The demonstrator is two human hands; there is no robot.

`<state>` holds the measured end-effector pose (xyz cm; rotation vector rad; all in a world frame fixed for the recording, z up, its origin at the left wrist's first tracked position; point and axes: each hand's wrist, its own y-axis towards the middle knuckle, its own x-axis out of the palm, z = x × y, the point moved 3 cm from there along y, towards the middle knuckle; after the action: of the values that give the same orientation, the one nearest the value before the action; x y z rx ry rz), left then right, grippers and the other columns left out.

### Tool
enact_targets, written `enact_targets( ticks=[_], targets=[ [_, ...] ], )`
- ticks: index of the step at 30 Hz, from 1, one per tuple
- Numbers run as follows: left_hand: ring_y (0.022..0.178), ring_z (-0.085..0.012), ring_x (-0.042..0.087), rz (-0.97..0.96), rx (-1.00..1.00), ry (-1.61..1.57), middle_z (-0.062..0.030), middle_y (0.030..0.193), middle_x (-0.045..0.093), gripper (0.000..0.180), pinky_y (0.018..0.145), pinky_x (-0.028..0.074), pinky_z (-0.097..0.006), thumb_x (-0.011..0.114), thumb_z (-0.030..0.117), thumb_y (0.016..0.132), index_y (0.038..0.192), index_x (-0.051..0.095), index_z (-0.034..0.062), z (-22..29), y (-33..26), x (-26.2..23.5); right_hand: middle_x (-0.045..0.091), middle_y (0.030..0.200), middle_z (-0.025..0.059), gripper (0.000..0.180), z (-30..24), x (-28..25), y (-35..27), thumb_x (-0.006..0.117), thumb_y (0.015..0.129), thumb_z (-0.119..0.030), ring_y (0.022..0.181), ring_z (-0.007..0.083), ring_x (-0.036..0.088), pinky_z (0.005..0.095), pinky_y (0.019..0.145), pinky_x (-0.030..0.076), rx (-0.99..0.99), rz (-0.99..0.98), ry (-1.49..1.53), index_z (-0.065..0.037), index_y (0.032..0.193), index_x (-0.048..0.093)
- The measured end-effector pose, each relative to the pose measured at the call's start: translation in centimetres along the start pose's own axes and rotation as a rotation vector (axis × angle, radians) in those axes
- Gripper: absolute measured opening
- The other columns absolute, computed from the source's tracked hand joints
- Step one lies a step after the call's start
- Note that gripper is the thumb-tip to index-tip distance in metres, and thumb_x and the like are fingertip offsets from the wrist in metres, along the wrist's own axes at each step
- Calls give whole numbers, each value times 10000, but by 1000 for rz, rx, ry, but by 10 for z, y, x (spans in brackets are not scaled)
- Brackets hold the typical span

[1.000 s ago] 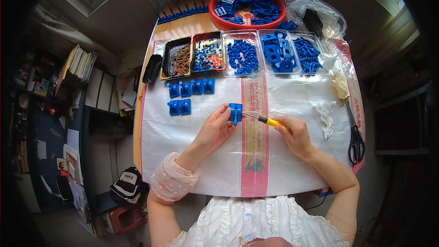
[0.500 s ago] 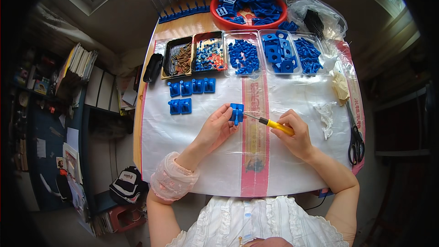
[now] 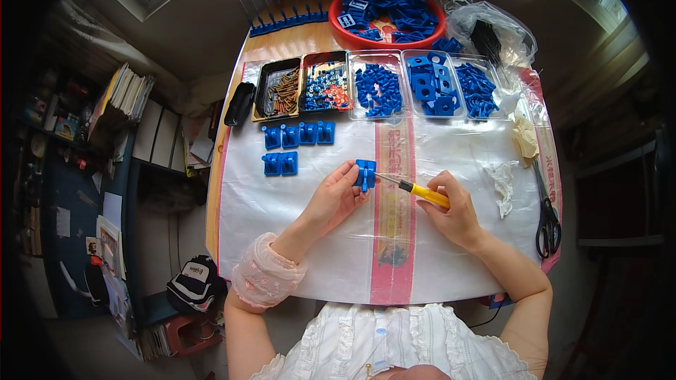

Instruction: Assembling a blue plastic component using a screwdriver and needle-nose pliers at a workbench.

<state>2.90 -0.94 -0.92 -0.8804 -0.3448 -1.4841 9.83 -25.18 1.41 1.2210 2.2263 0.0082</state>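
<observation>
Between the thumb and fingers of my left hand [image 3: 335,193] is a small blue plastic part [image 3: 365,174], squarish with a narrow piece pointing toward me. My right hand [image 3: 452,212] grips the yellow handle of a screwdriver [image 3: 427,194]. Its thin metal shaft points left, the tip meeting or nearly meeting the blue part's right side; contact is too small to tell. Left of my hands, several similar blue assembled pieces [image 3: 289,134] lie in two short rows on the white sheet.
Beyond my hands stand a tray of brass-coloured screws [image 3: 284,91], a tray of small nuts and red bits [image 3: 325,88], and clear boxes of blue parts [image 3: 378,91]. Behind them is a red basin [image 3: 440,32]. Black scissors [image 3: 548,229] and crumpled tissue [image 3: 503,186] lie at right.
The view has shifted very slightly. My hands keep nearly the same pose, with the blue part and screwdriver still held.
</observation>
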Motion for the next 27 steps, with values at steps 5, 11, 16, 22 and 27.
enact_targets(
  ticks=[5,11,16,22,27],
  targets=[
    [889,-45,590,11,4,3,-57,1115,659,234,781,513,-200,446,258,1099,1241,516,85,1,0,1,661,904,115,237,-3,-1,4,765,828,28,694,226,632,325,623,515,-70,33,19,0,1010,615],
    [879,-43,589,7,5,4,-60,1110,662,244,777,512,-202,450,256,1098,1250,515,77,1,0,1,680,833,130,161,-1,-7,3,742,889,-90,694,244,669,324,621,507,27,-44,-100,2,1012,693],
    [877,-44,589,9,-2,14,-65,1106,662,246,779,511,-206,454,254,1097,1260,514,81,1,0,3,715,853,144,207,3,-5,2,728,909,-125,684,261,677,329,618,508,6,-54,-98,-19,1085,700],
    [878,-47,588,6,2,-3,-68,1098,661,222,778,513,-205,460,253,1095,1232,518,88,1,-1,2,704,813,168,277,-4,-1,-1,764,872,-85,633,281,679,351,581,510,45,-65,-76,-32,1091,603],
    [875,-51,592,10,1,-10,-77,1088,659,215,777,520,-202,460,251,1095,1225,511,89,3,-1,5,683,772,165,283,7,2,-3,792,840,-58,619,275,670,337,564,499,15,-24,-22,-23,1030,586]
  ],
)
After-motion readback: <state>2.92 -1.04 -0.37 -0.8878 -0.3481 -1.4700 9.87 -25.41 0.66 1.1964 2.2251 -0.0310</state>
